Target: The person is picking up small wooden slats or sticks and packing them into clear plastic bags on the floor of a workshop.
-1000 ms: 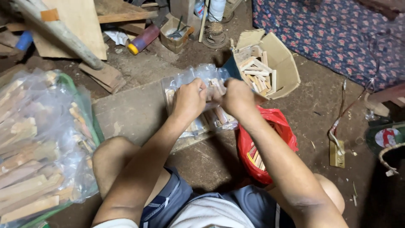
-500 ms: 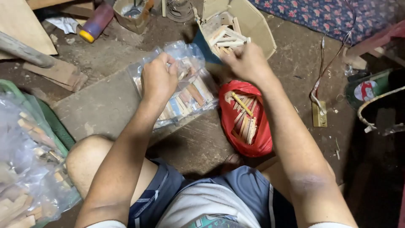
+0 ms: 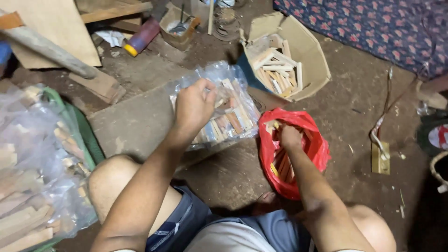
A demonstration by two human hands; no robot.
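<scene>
Clear bag of small wood sticks lying at frame centre on a grey board, just left of the red bag. Left hand pinching the clear bag's upper edge, fingers closed on the plastic. Right hand reaching down into the red bag's open mouth among more sticks; fingers hidden by plastic, so cannot tell whether closed on anything. Cardboard box of sticks sitting open at upper centre, touching the clear bag's far corner. Big sack of wood offcuts filling the left edge. Bottle lying at upper left.

Likely risks, judging from the layout: thin plastic tearing on sharp stick ends under the 1-handed pinch, spilling sticks across the dirt floor; red bag's mouth collapsing around the wrist, dragging sticks out; splinters catching bare fingers.
</scene>
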